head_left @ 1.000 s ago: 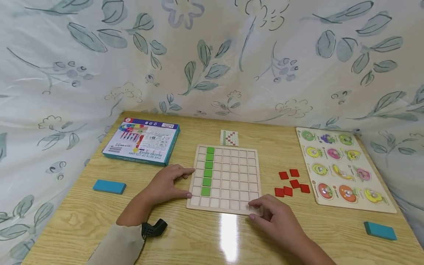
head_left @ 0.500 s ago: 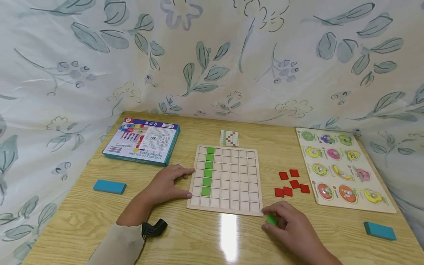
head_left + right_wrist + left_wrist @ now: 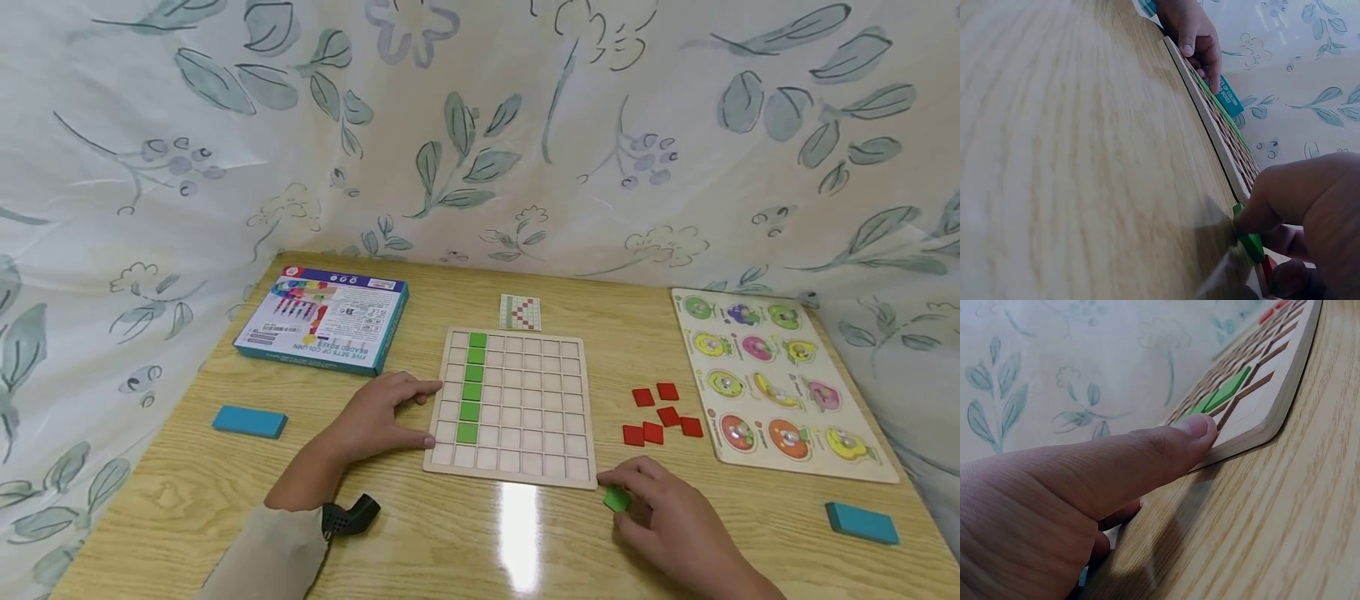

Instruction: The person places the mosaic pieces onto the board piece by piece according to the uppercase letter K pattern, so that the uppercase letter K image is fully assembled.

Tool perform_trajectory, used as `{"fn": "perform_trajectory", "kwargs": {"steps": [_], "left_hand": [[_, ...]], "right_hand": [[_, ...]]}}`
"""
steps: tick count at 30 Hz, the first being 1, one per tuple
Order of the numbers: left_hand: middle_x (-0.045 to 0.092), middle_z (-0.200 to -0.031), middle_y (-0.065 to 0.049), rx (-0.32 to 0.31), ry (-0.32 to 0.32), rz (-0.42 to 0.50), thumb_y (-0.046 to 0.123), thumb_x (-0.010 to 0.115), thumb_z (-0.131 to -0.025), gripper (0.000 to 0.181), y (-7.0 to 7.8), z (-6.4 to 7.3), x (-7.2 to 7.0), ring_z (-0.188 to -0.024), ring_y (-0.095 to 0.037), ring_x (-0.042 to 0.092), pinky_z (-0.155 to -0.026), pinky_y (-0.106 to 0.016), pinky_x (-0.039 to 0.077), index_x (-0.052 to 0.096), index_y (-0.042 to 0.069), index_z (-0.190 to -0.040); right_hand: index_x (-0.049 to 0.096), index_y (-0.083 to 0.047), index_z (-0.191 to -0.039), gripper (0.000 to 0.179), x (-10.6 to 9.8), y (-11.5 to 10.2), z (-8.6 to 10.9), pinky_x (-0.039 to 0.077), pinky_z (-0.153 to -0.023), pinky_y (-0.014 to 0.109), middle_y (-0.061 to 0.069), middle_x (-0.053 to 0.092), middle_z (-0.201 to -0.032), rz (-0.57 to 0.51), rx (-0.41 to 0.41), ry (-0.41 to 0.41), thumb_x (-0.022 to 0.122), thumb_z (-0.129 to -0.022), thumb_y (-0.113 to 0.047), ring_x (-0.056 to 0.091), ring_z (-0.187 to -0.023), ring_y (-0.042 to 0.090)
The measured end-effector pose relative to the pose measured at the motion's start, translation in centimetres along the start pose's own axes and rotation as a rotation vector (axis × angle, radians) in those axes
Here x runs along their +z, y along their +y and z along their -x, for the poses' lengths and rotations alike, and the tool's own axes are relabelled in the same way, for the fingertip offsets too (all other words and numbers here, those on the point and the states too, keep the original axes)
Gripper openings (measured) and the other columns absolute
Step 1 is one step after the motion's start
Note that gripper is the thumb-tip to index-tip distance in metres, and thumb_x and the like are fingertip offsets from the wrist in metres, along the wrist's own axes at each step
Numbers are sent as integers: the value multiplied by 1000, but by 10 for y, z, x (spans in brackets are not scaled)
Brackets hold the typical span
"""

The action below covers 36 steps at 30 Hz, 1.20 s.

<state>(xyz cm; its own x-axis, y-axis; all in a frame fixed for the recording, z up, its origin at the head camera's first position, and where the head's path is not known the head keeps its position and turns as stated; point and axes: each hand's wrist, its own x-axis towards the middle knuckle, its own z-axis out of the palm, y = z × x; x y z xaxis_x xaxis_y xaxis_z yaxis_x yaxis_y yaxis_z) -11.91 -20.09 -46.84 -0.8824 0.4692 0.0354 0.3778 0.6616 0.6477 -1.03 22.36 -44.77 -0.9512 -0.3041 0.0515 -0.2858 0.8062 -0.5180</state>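
Observation:
A wooden grid board (image 3: 532,400) lies mid-table, with several green tiles (image 3: 470,392) in one column near its left side. My left hand (image 3: 378,421) rests at the board's left edge, thumb and index finger extended against it; in the left wrist view the thumb (image 3: 1147,447) lies on the rim beside the green tiles. Just off the near right corner, my right hand (image 3: 667,512) pinches a green tile (image 3: 617,499), tilted. In the right wrist view this green tile (image 3: 1249,234) sits at the thumb tip, and a red piece (image 3: 1269,265) shows behind it among the fingers.
Several loose red tiles (image 3: 652,432) lie right of the board. A small pattern card (image 3: 521,313) is behind it. A boxed set (image 3: 322,321) stands back left, a fruit puzzle board (image 3: 780,383) right. Blue blocks lie at left (image 3: 250,422) and right (image 3: 862,522).
My right hand has moved right, off the board's near corner, and the green tile has come into view at its fingertips. The left hand stays put.

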Motion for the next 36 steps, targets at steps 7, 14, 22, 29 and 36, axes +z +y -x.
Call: {"fn": "perform_trajectory", "kwargs": {"steps": [7,14,22,29,36], "left_hand": [[59,-107,14,3,1,-6,45,95,-80,78,-1,-1,1,-99,-12,53,-92,-42,46,66,22,-149],[59,-107,13,-10,-4,-7,44,95,-80,79,0,0,1,-100,-13,53,-93,-42,46,66,22,-149],[59,-106,11,-11,-6,1,45,94,-81,77,3,0,0,-99,-14,52,-92,-42,45,66,21,-149],[59,-106,11,-10,-11,0,45,94,-81,78,3,-1,-1,-98,-13,52,-90,-40,45,66,21,-149],[59,-106,11,-12,-13,6,45,94,-81,78,4,-1,-2,-98,-13,52,-89,-40,44,66,21,-150]], "right_hand": [[79,-31,-110,43,1,2,1,45,-65,22,-24,61,-106,9,-41,18,89,-77,-5,49,-76,-4],[79,-32,-106,45,4,5,1,45,-63,21,-24,62,-102,-42,-41,38,87,-76,-1,49,-72,-3],[77,-35,-106,46,2,12,0,43,-63,21,-23,62,-102,-55,-132,107,89,-78,0,48,-73,-3],[74,-37,-105,38,-3,19,8,41,-64,21,-23,58,-100,-33,-132,93,95,-81,-17,47,-74,-3],[74,-41,-109,37,-7,18,16,41,-64,22,-26,51,-96,46,-52,11,96,-80,-37,45,-77,-3]]}}
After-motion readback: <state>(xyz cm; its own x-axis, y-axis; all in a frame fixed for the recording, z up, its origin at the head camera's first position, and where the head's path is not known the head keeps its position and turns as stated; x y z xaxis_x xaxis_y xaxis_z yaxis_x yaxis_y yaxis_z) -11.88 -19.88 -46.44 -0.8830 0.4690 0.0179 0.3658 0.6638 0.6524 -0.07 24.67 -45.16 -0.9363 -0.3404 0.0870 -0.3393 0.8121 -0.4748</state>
